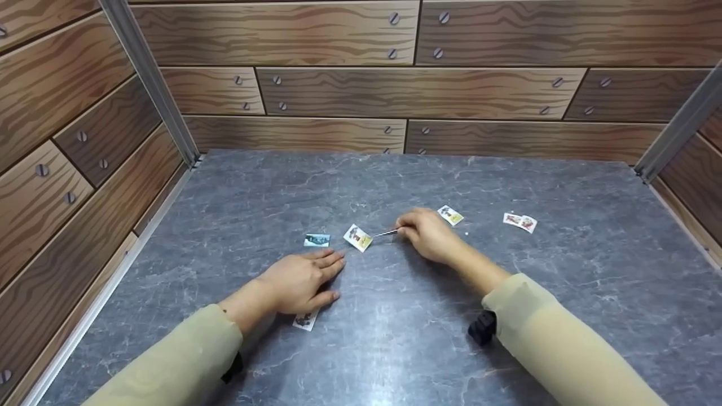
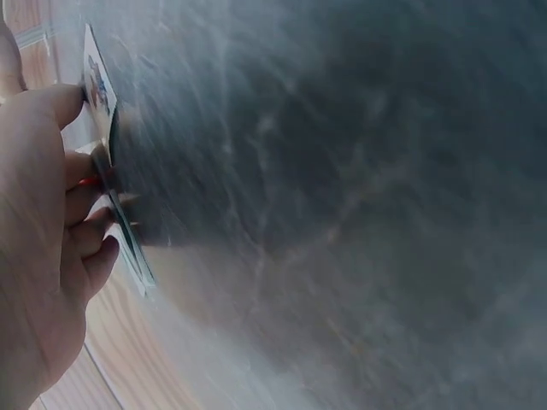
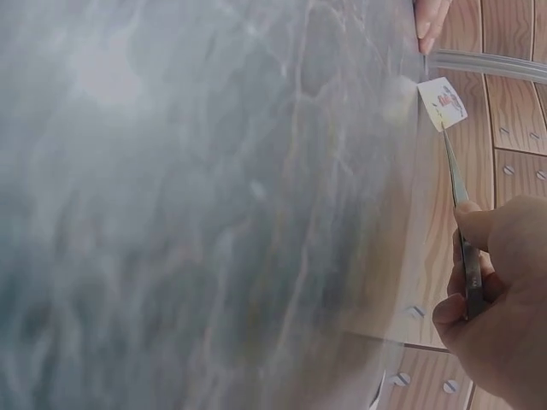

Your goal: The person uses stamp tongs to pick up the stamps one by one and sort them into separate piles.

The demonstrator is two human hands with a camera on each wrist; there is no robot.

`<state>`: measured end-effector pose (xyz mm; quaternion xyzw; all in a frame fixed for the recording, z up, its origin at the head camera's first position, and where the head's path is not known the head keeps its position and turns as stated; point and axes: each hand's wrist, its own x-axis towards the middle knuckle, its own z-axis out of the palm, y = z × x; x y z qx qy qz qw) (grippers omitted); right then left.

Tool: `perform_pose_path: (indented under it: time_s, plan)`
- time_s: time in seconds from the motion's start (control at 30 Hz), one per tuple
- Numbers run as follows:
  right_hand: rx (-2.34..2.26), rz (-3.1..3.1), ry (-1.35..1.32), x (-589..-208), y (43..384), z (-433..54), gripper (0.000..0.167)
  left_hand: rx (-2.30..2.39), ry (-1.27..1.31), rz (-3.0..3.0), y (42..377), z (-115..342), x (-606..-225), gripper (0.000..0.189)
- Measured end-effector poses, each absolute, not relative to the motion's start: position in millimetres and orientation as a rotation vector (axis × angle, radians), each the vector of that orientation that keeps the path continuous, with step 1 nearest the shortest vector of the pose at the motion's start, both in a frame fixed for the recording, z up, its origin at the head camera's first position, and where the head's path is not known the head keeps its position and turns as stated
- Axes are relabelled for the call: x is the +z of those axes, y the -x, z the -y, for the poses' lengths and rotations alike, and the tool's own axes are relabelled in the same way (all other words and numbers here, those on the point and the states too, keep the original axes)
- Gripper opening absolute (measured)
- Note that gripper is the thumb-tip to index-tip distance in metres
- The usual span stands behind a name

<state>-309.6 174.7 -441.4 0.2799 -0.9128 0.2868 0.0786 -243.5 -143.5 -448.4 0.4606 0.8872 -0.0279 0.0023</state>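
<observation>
My right hand [image 1: 430, 234] pinches a pair of metal tweezers [image 3: 455, 175]. Their tips meet the corner of a small white stamp [image 1: 358, 237] with a yellow patch and a dark figure; in the right wrist view this stamp [image 3: 442, 104] stands tilted at the tips. Palm down on the grey table, my left hand [image 1: 303, 281] rests with its fingers loosely extended, fingertips just below the stamp. A blue stamp [image 1: 317, 240] lies beyond its fingers. Another pale stamp [image 1: 305, 321] pokes out below its thumb, partly hidden by the hand.
Past my right hand lies a yellow-and-white stamp [image 1: 450, 215]. Farther right is an overlapping pair of stamps [image 1: 520, 222] with reddish pictures. Wood-patterned walls [image 1: 361, 90] with metal corner posts [image 1: 148, 73] enclose the marbled grey table [image 1: 395, 349] at the back and sides.
</observation>
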Motion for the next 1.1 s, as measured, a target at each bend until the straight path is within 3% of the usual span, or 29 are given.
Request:
perform_pose_path:
  time_s: [0.47,1.1]
  plan:
    - [0.864,2.705,-0.789,-429.5,307.3,-198.0,0.007,0.001,-1.428,-2.835,244.7,151.2,-449.5,0.071]
    - [0.948,2.725,-0.587,-422.0,302.6,-250.5,0.013,0.201,-1.247,-2.958,248.9,196.4,-446.6,0.066]
